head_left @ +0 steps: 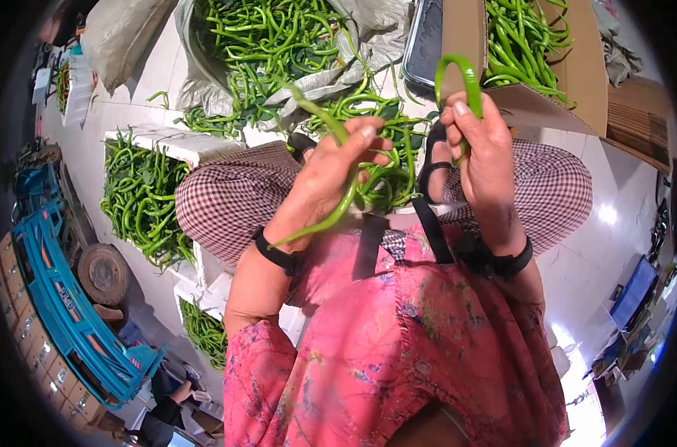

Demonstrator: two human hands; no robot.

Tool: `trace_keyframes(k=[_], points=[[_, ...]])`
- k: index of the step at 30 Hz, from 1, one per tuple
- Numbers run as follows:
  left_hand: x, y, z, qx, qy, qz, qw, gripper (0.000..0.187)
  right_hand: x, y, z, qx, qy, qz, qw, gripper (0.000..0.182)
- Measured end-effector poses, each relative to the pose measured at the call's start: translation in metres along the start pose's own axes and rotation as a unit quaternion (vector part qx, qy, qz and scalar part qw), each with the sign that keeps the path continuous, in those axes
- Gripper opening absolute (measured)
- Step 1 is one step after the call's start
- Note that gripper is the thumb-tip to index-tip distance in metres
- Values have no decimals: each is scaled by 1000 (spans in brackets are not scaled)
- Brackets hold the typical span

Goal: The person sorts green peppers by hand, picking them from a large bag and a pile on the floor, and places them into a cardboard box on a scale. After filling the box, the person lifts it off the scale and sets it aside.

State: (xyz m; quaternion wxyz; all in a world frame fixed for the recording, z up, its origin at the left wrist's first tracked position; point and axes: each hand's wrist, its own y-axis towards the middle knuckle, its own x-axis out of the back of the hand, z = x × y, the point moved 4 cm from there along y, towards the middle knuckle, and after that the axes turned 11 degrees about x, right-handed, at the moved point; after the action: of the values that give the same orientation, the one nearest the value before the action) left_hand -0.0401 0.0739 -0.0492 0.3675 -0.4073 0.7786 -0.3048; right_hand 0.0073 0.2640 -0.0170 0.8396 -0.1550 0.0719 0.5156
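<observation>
My left hand [329, 171] is raised over my lap, its fingers bent round a long green pepper [320, 113] that sticks out above and below the hand. To its right, my right hand [484, 145] pinches a curved green pepper [469, 73], whose bend arches above the fingertips. Between and beyond the hands lies a loose pile of green peppers [405, 141] on the floor. A large open sack [204, 45] full of green peppers stands past the pile. At the upper right is a cardboard box [463, 41] holding more green peppers.
White foam boxes [171, 141] of peppers stand at the left, one near my knee. A grey crate [424, 41] is beside the cardboard box. Farther left are a full sack [122, 37] and a blue vehicle [77, 298] with a wheel. Part of another person shows at the lower left.
</observation>
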Motion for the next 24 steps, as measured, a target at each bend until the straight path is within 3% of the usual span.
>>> trace_keyframes(k=[3, 5, 7, 8, 10, 13, 17, 19, 21, 22, 23, 24], points=[[-3, 4, -9, -36, -221, 147, 963, 43, -3, -1, -16, -65, 13, 84, 994, 20], [0, 7, -17, -65, -315, 166, 932, 43, -12, -8, -29, -146, 63, 132, 978, 26], [0, 6, -24, -94, -339, 169, 921, 44, -24, -20, -45, -175, 118, 231, 950, 29], [1, 5, -24, -97, -338, 167, 921, 44, -25, -25, -47, -173, 119, 234, 949, 29], [-2, 6, -23, -96, -357, 202, 907, 43, -43, -38, -40, -253, 214, 290, 898, 31], [-1, 7, -30, -146, -327, 168, 919, 43, -36, -39, -51, -250, 194, 326, 891, 32], [14, -2, -45, -223, -310, 120, 917, 41, -24, -34, -49, -282, 202, 280, 895, 33], [17, -6, -50, -245, -302, 121, 913, 39, -26, -32, -36, -243, 128, 302, 913, 32], [19, -11, -47, -218, -206, -12, 954, 35, -27, -31, -39, -224, 144, 232, 936, 32], [20, -5, -37, -170, -218, 4, 961, 33, -25, -29, -43, -223, 144, 233, 936, 32], [22, 5, -27, -162, -249, 57, 953, 34, -20, -25, -49, -217, 206, 196, 934, 34], [16, 7, -27, -146, -226, 52, 962, 35, -19, -19, -50, -211, 268, 159, 926, 35]])
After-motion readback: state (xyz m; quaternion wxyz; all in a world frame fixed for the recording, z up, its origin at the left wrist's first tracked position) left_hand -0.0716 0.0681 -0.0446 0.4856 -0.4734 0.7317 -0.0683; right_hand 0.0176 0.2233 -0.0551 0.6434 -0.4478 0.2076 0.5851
